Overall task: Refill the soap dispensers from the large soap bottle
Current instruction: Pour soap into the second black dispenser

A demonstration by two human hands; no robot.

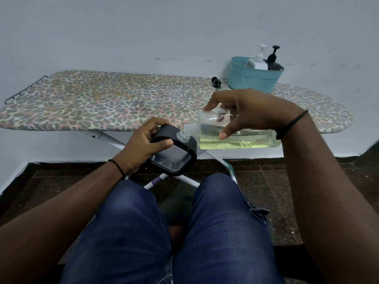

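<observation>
My right hand (246, 111) grips the large clear soap bottle (235, 138), which lies tipped on its side with yellow-green soap pooled along its lower wall. Its open neck points left and touches the mouth of a black-framed clear dispenser (174, 154). My left hand (143, 146) holds that dispenser tilted, fingers wrapped round its upper left corner. Both are held in the air in front of the ironing board (102, 103), above my knees. A black pump head (216, 82) lies loose on the board.
A teal basket (254, 78) stands at the board's back right, against the wall, holding a white pump dispenser (258, 61) and a black pump dispenser (272, 60). The board's metal legs cross below it. My legs in jeans fill the lower view.
</observation>
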